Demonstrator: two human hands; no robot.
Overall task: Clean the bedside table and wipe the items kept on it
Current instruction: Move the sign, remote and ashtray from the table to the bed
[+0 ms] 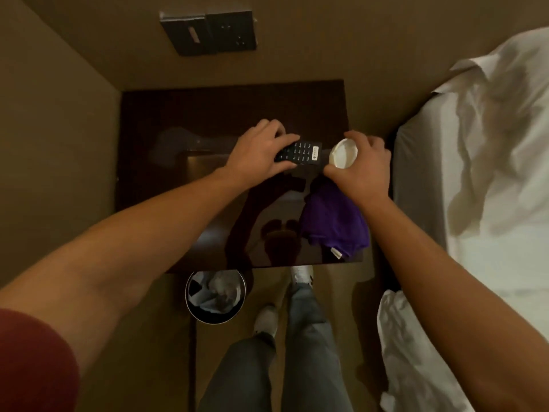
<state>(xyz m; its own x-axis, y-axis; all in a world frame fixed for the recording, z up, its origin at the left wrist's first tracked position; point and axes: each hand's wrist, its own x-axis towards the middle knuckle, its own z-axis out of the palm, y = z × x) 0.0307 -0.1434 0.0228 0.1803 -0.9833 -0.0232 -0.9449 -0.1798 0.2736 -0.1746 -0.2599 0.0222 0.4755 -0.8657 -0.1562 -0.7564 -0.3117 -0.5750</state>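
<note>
A dark glossy bedside table (pixel 166 185) stands against the wall. My left hand (pixel 255 150) grips a black remote control (pixel 303 153) over the table's middle, fingers curled round its near end. My right hand (pixel 362 168) holds a small white round dish (pixel 343 154), tilted, just right of the remote. A crumpled purple cloth (pixel 332 221) lies on the table's right front part, below my right wrist.
A bed with white sheets (pixel 481 162) runs along the right, close to the table. A round waste bin (pixel 215 295) with a liner stands on the floor at the table's front edge. Wall switch and socket plates (pixel 208 32) hang above. My legs (pixel 297 352) stand before the table.
</note>
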